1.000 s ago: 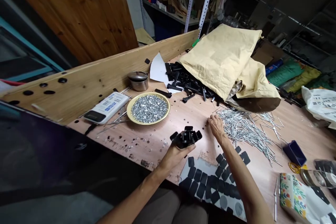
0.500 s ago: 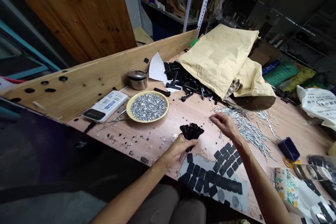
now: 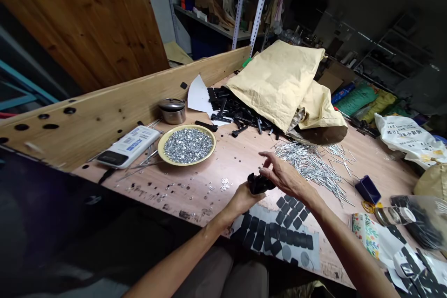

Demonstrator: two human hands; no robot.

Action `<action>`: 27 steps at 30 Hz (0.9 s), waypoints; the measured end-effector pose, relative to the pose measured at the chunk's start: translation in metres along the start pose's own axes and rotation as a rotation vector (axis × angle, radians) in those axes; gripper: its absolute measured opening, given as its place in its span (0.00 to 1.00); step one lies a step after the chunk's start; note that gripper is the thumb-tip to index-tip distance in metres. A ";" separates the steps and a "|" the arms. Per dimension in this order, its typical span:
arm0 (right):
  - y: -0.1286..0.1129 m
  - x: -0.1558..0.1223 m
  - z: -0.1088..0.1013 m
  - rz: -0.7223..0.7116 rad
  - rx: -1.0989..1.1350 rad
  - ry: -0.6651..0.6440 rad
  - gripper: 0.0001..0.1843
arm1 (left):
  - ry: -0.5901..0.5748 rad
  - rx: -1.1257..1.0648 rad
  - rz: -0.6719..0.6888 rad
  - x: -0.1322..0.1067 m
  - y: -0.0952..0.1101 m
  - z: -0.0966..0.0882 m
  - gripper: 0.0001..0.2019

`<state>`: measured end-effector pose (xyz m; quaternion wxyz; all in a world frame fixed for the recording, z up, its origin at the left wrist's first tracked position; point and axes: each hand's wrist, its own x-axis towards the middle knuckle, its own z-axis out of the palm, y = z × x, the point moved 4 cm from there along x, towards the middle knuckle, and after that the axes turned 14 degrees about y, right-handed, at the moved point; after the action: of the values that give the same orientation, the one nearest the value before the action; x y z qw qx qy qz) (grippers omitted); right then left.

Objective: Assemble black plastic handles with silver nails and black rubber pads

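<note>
My left hand is closed round a bundle of black plastic parts, held just above the table's near edge. My right hand has its fingers pinched together over the top of that bundle; what it pinches is too small to make out. To the right lies a spread of thin metal pins. Below both hands lies a grey sheet with black oval pads.
A yellow dish of small metal washers, a steel tin and a white device stand on the left. A brown paper sack covers a heap of black parts. A blue tray sits right.
My right hand left the pin pile and came over to the bundle. My left hand drew the bundle closer and lower. The view shifted slightly.
</note>
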<state>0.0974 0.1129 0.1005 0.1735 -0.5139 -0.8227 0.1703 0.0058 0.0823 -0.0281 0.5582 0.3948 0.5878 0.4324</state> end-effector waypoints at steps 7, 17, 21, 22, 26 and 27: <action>0.078 0.019 -0.009 0.083 -0.205 0.332 0.18 | -0.144 -0.281 0.025 -0.018 0.027 -0.011 0.21; 0.126 0.072 0.079 0.020 -0.617 0.036 0.13 | -0.077 -0.252 0.033 -0.001 0.020 -0.010 0.12; 0.118 0.079 0.075 -0.015 -0.606 0.069 0.13 | -0.064 -0.259 -0.015 0.007 0.014 -0.015 0.11; 0.116 0.078 0.068 -0.010 -0.610 0.089 0.13 | -0.064 -0.244 -0.017 0.009 0.012 -0.016 0.11; 0.094 0.062 0.030 -0.045 -0.397 0.207 0.14 | -0.007 -0.114 0.037 0.017 0.001 -0.015 0.11; 0.085 0.055 0.021 -0.081 -0.288 0.213 0.13 | 0.012 -0.045 0.052 0.018 -0.001 -0.014 0.10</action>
<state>0.1320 0.1960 0.0490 0.1909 -0.5150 -0.8356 -0.0114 -0.0093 0.0981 -0.0348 0.5521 0.3944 0.5708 0.4623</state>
